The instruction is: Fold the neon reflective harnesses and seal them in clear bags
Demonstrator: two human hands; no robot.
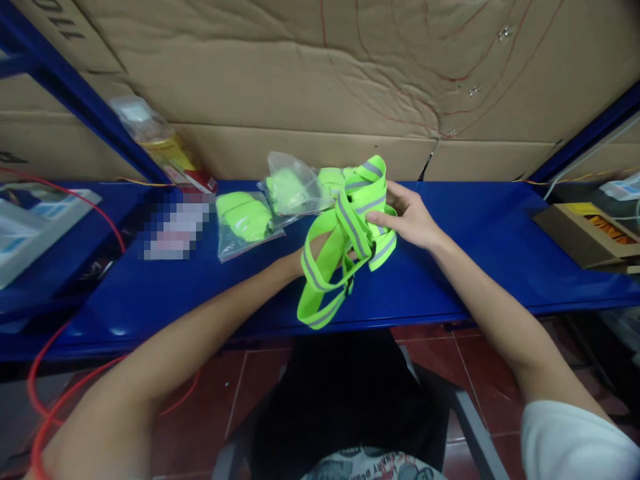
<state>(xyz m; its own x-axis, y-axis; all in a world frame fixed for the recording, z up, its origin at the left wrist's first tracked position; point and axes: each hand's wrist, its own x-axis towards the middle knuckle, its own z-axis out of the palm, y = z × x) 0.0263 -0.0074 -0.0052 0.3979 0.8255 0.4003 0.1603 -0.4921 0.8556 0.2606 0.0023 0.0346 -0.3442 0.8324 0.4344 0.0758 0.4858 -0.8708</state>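
A neon-yellow reflective vest (357, 220), made of straps with grey stripes and black buckles, is held above the blue shelf. My right hand (407, 215) grips its right side, thumb in front and fingers behind. My left hand (320, 248) reaches in behind the hanging loops; the straps hide most of its fingers, though it appears to hold the vest from underneath. Just left of the vest lie clear plastic bags with folded neon-yellow material, one nearer bag (245, 219) and one farther bag (290, 190). Another neon-yellow bundle (333, 179) sits behind the vest.
A bottle of yellow liquid (160, 137) stands at the back left of the blue shelf (460, 267). An open cardboard box (583, 233) is at the right. Brown cardboard (280, 87) lines the back. A red cable (40, 380) loops at the lower left.
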